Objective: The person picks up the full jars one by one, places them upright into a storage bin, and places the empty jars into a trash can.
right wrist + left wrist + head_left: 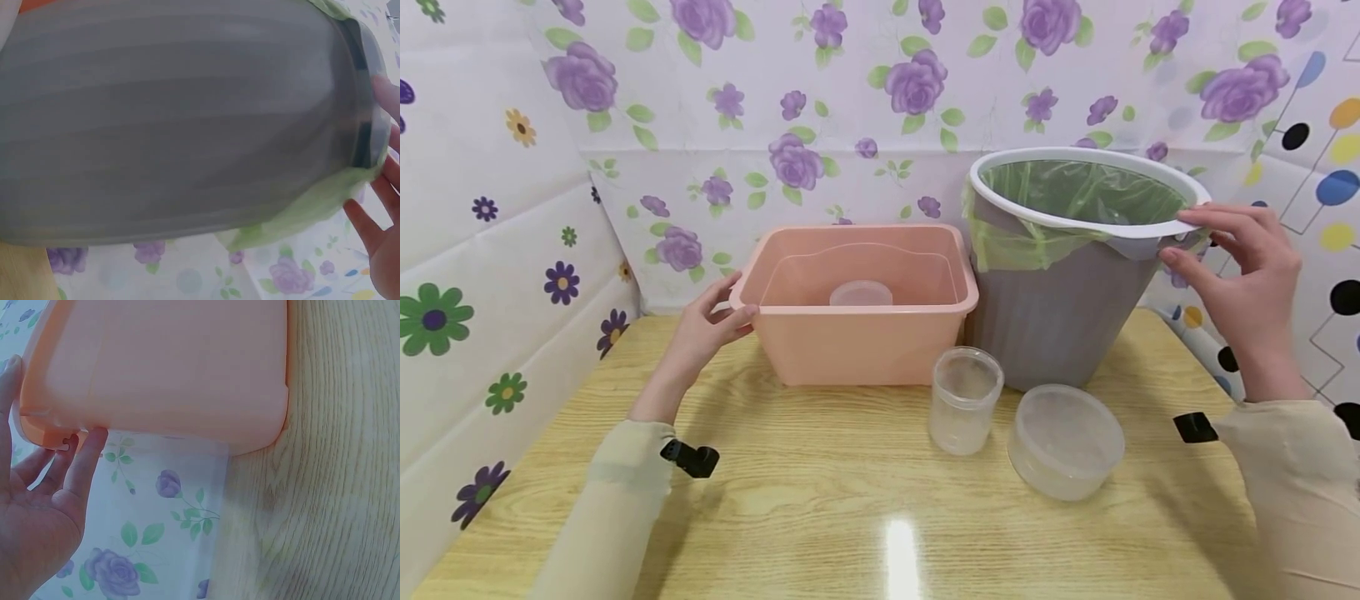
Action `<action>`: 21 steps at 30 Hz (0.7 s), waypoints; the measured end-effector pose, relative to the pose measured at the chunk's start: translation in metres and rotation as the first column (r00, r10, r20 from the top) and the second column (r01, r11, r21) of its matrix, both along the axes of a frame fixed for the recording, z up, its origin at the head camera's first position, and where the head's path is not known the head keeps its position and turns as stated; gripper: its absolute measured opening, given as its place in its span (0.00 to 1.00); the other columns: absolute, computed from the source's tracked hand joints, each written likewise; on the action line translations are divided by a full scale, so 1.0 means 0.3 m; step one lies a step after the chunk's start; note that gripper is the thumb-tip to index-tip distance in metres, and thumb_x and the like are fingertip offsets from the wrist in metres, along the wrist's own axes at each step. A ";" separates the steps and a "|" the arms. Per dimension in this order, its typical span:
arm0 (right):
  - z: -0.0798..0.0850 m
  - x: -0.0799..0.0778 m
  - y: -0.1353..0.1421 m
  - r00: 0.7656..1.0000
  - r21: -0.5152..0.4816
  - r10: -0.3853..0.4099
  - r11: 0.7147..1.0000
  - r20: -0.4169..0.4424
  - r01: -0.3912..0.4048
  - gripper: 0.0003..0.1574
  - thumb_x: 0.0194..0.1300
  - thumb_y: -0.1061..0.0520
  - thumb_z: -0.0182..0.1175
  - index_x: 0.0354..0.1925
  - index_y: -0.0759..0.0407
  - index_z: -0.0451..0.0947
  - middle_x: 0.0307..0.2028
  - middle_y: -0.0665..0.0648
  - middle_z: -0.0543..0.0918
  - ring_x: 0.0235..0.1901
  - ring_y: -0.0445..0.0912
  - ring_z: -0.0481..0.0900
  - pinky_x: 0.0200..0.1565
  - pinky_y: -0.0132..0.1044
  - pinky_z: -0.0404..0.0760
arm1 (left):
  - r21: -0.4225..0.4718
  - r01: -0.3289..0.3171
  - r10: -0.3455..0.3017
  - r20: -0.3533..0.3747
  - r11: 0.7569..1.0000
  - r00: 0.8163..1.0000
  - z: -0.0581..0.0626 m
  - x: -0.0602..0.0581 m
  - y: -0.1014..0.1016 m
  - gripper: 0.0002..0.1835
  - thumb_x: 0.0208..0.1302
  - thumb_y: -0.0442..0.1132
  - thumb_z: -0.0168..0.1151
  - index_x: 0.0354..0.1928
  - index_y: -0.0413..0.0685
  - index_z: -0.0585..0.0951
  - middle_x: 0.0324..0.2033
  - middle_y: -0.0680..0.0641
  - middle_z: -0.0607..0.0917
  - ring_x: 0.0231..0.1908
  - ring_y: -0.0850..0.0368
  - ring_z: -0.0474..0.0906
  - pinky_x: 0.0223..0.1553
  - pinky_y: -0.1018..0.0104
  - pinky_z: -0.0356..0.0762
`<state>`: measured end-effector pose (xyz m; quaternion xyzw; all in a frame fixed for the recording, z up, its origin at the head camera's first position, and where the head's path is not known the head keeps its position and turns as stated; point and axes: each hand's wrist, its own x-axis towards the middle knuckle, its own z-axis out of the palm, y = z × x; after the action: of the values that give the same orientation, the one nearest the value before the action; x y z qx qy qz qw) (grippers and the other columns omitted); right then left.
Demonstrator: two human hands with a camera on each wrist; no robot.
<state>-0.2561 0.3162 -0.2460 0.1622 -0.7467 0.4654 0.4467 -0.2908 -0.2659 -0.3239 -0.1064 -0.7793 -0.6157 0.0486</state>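
Note:
At the left end of a pink plastic basin (857,348), my left hand (702,323) grips the rim. In the left wrist view the thumb lies along the rim's top while the fingers (87,459) curl beneath it. A grey trash can (1045,308) stands to the right of the basin, lined with a thin green bag (1022,246) folded over its edge. My right hand (1262,271) holds the can's white rim (1078,223) at the right side, thumb below and fingers on top. Inside the basin, the top of a pale round item (861,293) shows; its lower part is hidden.
In front of the can, on the wooden table (820,500), stand a tall clear plastic jar (961,417) and a low round clear container (1066,446). Flower-patterned sheets (865,100) rise behind and at the left, and a dotted sheet (1311,179) at the right.

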 end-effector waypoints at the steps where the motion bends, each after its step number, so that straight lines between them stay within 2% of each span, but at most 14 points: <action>1: 0.001 0.004 0.002 1.000 0.023 0.002 1.000 -0.003 -0.001 0.24 0.53 0.67 0.73 0.51 0.67 0.83 0.47 0.37 0.81 0.53 0.35 0.73 0.56 0.19 0.73 | 0.003 0.001 -0.001 -0.001 1.000 1.000 0.000 0.000 0.000 0.40 0.69 0.42 0.61 0.78 0.52 0.53 0.57 0.53 0.69 0.48 0.74 0.80 0.50 0.73 0.82; 5: 0.008 0.017 0.007 1.000 0.103 -0.018 0.994 0.000 0.018 0.26 0.53 0.69 0.72 0.52 0.65 0.83 0.49 0.33 0.80 0.55 0.32 0.72 0.54 0.18 0.69 | 0.005 0.001 -0.001 -0.002 1.000 1.000 0.000 0.002 0.003 0.40 0.69 0.41 0.61 0.78 0.52 0.53 0.57 0.53 0.69 0.48 0.74 0.80 0.49 0.73 0.82; 9: 0.009 0.018 0.010 0.999 0.125 -0.034 0.992 0.000 0.033 0.27 0.52 0.69 0.73 0.52 0.63 0.83 0.50 0.32 0.80 0.56 0.30 0.71 0.53 0.19 0.67 | 0.000 -0.002 0.002 0.003 1.000 1.000 0.000 0.003 0.002 0.40 0.69 0.42 0.61 0.78 0.53 0.53 0.59 0.51 0.69 0.48 0.75 0.80 0.50 0.73 0.82; 21: -0.010 -0.023 0.045 0.999 0.049 0.006 0.999 0.051 -0.008 0.28 0.51 0.72 0.71 0.53 0.65 0.83 0.50 0.38 0.80 0.58 0.36 0.72 0.59 0.21 0.74 | -0.028 -0.012 0.013 0.004 1.000 1.000 0.000 0.000 -0.001 0.40 0.69 0.44 0.61 0.78 0.54 0.53 0.59 0.51 0.69 0.48 0.76 0.79 0.49 0.74 0.82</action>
<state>-0.2629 0.3295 -0.2490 0.1639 -0.7686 0.4524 0.4216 -0.2910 -0.2662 -0.3240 -0.1008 -0.7886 -0.6046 0.0492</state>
